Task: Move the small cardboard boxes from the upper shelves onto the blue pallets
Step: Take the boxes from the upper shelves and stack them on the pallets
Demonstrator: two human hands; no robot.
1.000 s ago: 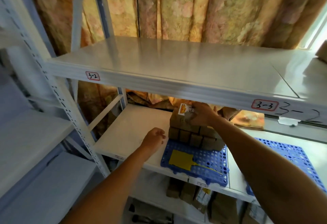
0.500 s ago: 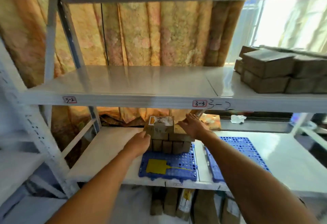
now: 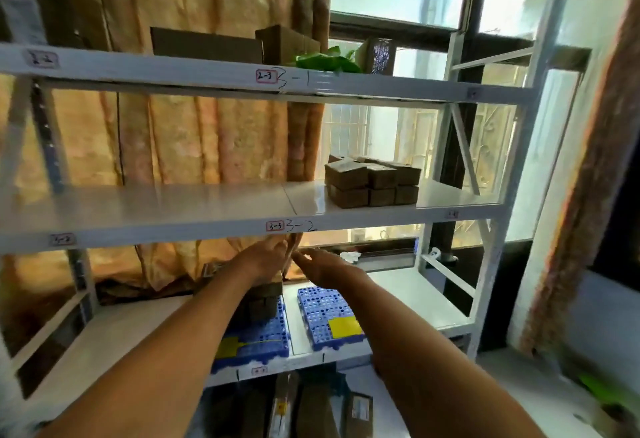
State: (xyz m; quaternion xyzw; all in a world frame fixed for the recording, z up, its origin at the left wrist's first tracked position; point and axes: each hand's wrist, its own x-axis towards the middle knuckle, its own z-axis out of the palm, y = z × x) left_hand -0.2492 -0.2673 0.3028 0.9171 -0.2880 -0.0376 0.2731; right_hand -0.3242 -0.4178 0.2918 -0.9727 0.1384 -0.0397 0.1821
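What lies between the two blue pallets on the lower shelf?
In the head view, only a bare strip of white shelf separates the left pallet from the right pallet; nothing sits in that gap.

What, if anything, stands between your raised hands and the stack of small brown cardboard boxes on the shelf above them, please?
The white metal shelf board's front edge lies between both empty hands, left and right, and the small brown cardboard boxes; they must come out around it.
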